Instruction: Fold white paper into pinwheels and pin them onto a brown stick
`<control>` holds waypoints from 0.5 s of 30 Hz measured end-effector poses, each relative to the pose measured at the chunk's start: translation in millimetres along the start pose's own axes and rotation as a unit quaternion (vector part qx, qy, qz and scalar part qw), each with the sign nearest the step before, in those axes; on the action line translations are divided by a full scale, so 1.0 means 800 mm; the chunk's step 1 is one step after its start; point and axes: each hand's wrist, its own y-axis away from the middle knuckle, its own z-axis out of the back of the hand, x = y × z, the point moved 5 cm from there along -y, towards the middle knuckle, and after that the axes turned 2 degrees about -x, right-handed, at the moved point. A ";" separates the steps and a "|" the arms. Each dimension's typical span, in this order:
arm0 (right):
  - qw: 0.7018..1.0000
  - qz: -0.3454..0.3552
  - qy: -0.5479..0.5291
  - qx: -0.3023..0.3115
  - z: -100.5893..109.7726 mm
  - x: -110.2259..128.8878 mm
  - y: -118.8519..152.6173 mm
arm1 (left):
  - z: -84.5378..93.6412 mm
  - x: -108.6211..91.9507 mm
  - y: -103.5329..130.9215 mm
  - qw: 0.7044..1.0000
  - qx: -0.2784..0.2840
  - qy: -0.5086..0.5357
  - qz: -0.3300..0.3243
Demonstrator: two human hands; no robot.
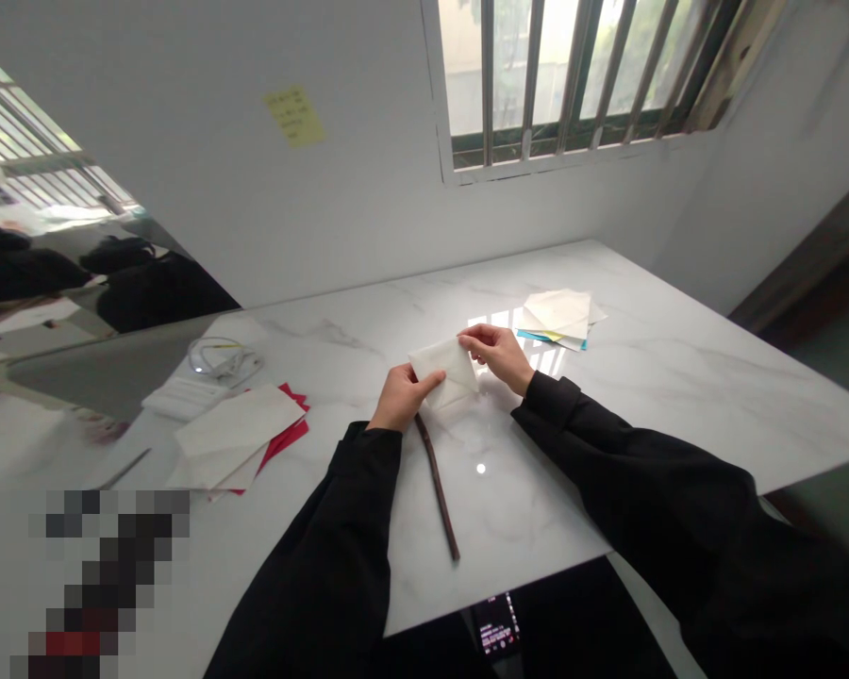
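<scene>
Over the middle of the marble-patterned tabletop [707, 396]: a cream paper envelope [453, 363], held by both hands; whether its lower edge touches the surface cannot be told.
Left hand [400, 398]: closed on the envelope's left side, thumb pressed flat across the front face, the other fingers mostly hidden behind it.
Right hand [499, 356]: thumb and forefinger pinched together at the envelope's upper right corner, the remaining fingers curled.
Brown stick [437, 486]: lying on the tabletop between the forearms, its far end just beside the left hand; contact between them is unclear.
Right-hand pile [556, 316]: cream papers fanned over blue and yellow ones, beyond the right hand and apart from it.
Left-hand pile [237, 429]: cream papers over red ones, well left of the left hand.
White cable [230, 360]: coiled behind the left-hand pile.
Phone [496, 627]: screen lit, below the tabletop's near edge.
</scene>
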 end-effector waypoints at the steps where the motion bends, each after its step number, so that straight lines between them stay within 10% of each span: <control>1: 1.000 -0.002 -0.003 -0.011 0.002 -0.001 -0.001 | 0.000 0.000 0.000 1.000 -0.001 0.006 0.000; 15: 0.959 0.084 0.242 -0.123 0.054 -0.025 -0.018 | 0.038 0.006 -0.010 0.982 -0.162 0.100 -0.019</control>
